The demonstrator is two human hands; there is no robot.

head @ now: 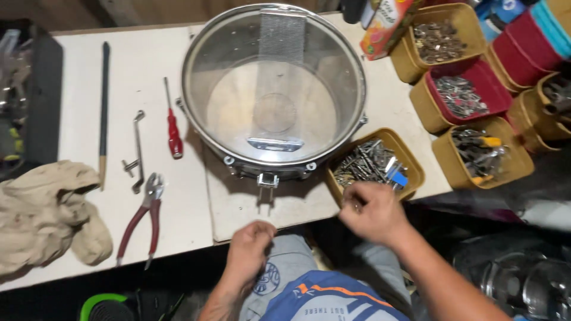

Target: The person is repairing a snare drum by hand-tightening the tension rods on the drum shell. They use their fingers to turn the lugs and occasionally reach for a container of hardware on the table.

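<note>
A snare drum (273, 89) with a clear head and metal snare wires lies on the white table (77, 107). My left hand (250, 246) is closed at the table's front edge, just below the drum's metal strainer bracket (267, 180); whether it holds anything is hidden. My right hand (372, 211) reaches into the near corner of a yellow tub of screws and metal parts (375, 163), fingers pinched on something small that I cannot make out.
Left of the drum lie a red screwdriver (173, 134), a metal crank key (137, 151), red-handled pliers (143, 217), a long dark rod (104, 107) and a beige cloth (44, 217). More yellow and red tubs of hardware (461, 95) stand at the right.
</note>
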